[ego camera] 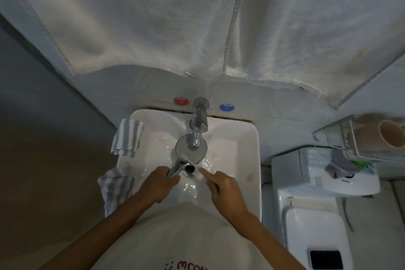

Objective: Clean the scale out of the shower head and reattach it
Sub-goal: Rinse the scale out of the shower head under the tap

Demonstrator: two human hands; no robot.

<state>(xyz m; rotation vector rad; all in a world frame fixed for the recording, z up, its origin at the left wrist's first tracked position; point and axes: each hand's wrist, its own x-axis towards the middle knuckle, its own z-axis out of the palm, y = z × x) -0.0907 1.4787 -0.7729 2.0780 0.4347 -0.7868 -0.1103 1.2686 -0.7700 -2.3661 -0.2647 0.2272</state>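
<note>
Below, a white sink sits at centre frame; the chrome shower head is held over the basin, its round disc directly under the tap spout, handle running toward 7 o'clock; wet glints on the basin floor around it.

Left hand at 7 o'clock of the disc, fingers curled round the handle, clamped on it; right hand at 5 o'clock, index finger straight and pointing toward the dark drain hole, the other fingers folded in, holding nothing; whether the fingertip touches the basin I cannot tell.

Striped cloth draped over the sink rim at 9 o'clock; a second striped cloth hangs off the rim at 8 o'clock, just beside the left wrist.

Red knob and blue knob on the wall at 12 o'clock, either side of the tap; white towels hang above.

Toilet cistern at 4 o'clock; wire rack at 3 o'clock with a beige cup on its side.
</note>
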